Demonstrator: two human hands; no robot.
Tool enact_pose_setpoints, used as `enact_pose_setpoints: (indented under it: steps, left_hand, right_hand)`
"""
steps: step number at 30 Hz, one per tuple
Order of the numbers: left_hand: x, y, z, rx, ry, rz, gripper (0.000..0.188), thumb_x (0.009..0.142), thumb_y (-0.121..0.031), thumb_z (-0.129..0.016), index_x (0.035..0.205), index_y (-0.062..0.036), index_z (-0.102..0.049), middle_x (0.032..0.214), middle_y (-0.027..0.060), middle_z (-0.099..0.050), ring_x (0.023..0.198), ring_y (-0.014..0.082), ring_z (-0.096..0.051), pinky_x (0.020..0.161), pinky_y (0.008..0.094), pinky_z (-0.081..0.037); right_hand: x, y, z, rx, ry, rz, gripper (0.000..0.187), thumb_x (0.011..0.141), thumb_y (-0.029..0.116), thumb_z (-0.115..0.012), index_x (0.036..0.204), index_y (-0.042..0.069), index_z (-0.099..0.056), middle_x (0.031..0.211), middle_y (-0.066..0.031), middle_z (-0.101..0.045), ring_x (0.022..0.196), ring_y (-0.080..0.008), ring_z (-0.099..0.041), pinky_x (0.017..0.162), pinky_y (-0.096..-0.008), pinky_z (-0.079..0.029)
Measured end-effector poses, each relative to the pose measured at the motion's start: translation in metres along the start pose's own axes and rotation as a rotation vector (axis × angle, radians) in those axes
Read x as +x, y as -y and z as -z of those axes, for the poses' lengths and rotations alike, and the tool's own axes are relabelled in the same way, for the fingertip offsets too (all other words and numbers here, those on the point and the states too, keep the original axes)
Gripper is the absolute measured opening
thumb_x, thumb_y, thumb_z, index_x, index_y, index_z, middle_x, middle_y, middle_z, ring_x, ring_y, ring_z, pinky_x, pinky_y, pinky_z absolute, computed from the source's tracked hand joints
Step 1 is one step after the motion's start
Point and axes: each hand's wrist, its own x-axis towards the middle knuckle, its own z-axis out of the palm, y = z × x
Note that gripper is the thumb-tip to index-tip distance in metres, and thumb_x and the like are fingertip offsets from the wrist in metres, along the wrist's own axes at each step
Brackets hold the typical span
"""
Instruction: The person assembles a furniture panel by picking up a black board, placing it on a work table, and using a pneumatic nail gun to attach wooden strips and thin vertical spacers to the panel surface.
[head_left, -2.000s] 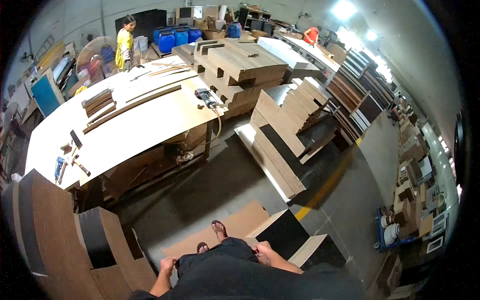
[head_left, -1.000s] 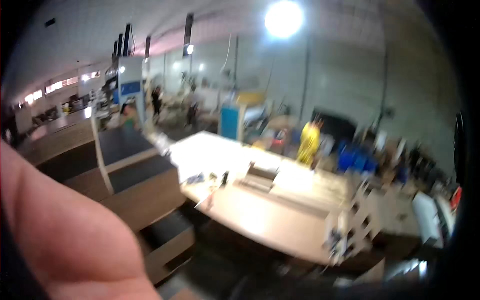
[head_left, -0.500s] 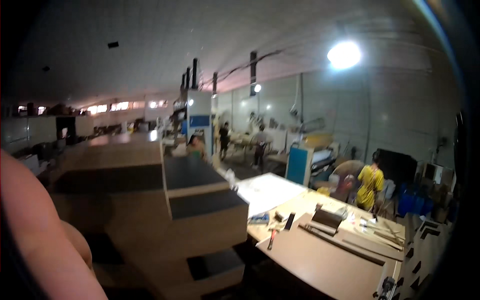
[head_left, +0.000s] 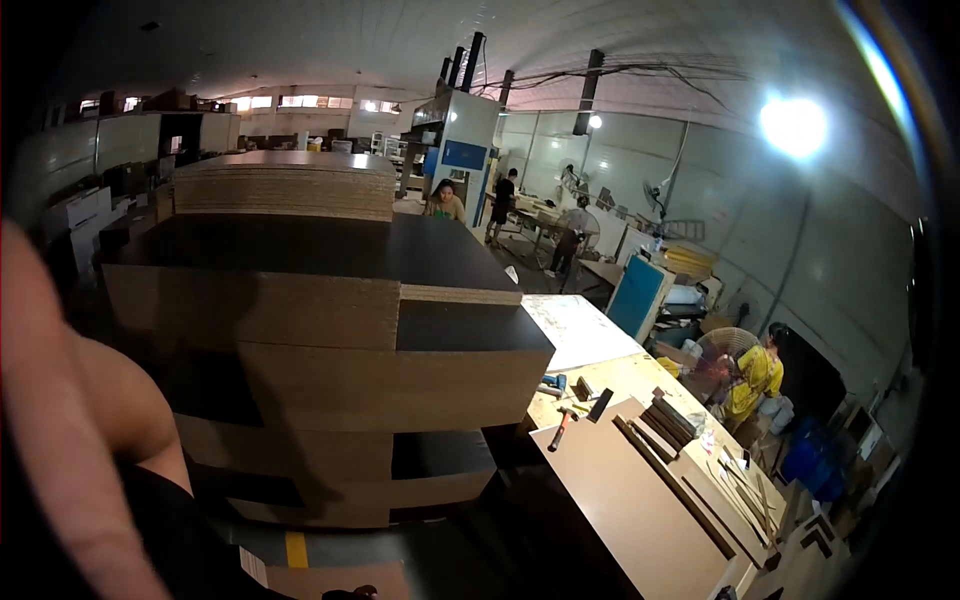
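Note:
Neither of my hands shows in the head view. A bare arm (head_left: pixel 60 420), blurred and very close, fills the left edge, with dark clothing below it. Straight ahead stands a tall stack of chipboard panels (head_left: pixel 330 370), pale on the cut edges and topped by a dark-faced panel (head_left: pixel 300 245). To the right of it is a long pale workbench (head_left: pixel 640 490) with a hammer (head_left: pixel 560 428), small tools and dark wood strips (head_left: pixel 670 420) lying on it.
A second board stack (head_left: pixel 285 185) rises behind the first. A person in yellow (head_left: pixel 752 380) stands beyond the bench near a fan (head_left: pixel 715 350). Other people work by a blue-and-white machine (head_left: pixel 462 150). A yellow mark (head_left: pixel 296 548) crosses the dark floor.
The view has swung up from the floor and my legs, then left across the hall, so the board stack now fills the middle and the workbench sits at the lower right.

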Motion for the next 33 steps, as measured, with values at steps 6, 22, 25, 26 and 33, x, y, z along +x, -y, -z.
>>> enact_pose_setpoints:
  steps: [6, 22, 25, 26, 33]
  left_hand:
    - [0.041, -0.003, 0.13, 0.536, -0.468, -0.463, 0.071, 0.085, -0.042, -0.071, 0.139, -0.0044, -0.045, 0.137, 0.017, -0.054, 0.128, 0.0279, -0.05, 0.112, 0.0466, -0.036]
    - [-0.049, 0.305, 0.145, 1.436, -0.744, 0.129, 0.051, 0.087, -0.062, -0.061, 0.094, -0.0116, -0.067, 0.099, 0.0037, -0.065, 0.104, 0.0236, -0.059, 0.11, 0.0541, -0.028]
    - [-0.05, 0.306, 0.145, 1.412, -0.728, 0.158, 0.051, 0.086, -0.062, -0.062, 0.095, -0.0121, -0.068, 0.101, 0.0036, -0.065, 0.105, 0.0238, -0.059, 0.109, 0.0541, -0.027]
    - [-0.051, 0.305, 0.145, 1.41, -0.72, 0.16, 0.05, 0.087, -0.061, -0.062, 0.095, -0.0122, -0.068, 0.101, 0.0035, -0.066, 0.105, 0.0236, -0.059, 0.108, 0.0536, -0.028]
    - [-0.053, 0.302, 0.149, 1.433, -0.707, 0.149, 0.049, 0.089, -0.061, -0.058, 0.096, -0.0131, -0.069, 0.099, 0.0036, -0.067, 0.102, 0.0226, -0.06, 0.106, 0.053, -0.027]
  right_hand:
    - [0.057, 0.077, -0.064, -0.176, 0.012, 0.326, 0.01, 0.088, 0.015, -0.063, 0.088, 0.005, -0.064, 0.074, -0.0037, -0.06, 0.066, -0.0163, -0.058, 0.057, -0.0299, -0.047]
    - [0.109, 0.299, -0.19, -0.46, -0.348, 1.119, 0.025, 0.084, 0.023, -0.073, 0.09, -0.001, -0.066, 0.08, -0.0074, -0.067, 0.07, -0.017, -0.061, 0.065, -0.0321, -0.051]
    - [0.093, 0.442, -0.247, -0.322, -0.092, 1.519, 0.026, 0.083, 0.013, -0.075, 0.099, -0.003, -0.063, 0.088, -0.0183, -0.067, 0.08, -0.0304, -0.065, 0.073, -0.0359, -0.05]
    - [0.086, 0.485, -0.279, -0.416, -0.211, 1.621, 0.032, 0.083, 0.016, -0.076, 0.104, -0.003, -0.062, 0.096, -0.0193, -0.067, 0.089, -0.0328, -0.065, 0.078, -0.0387, -0.05]
    - [0.082, 0.646, -0.461, -1.12, 0.022, 1.806, 0.059, 0.083, 0.027, -0.073, 0.136, 0.007, -0.053, 0.143, -0.0174, -0.049, 0.136, -0.0344, -0.043, 0.106, -0.0512, -0.039]
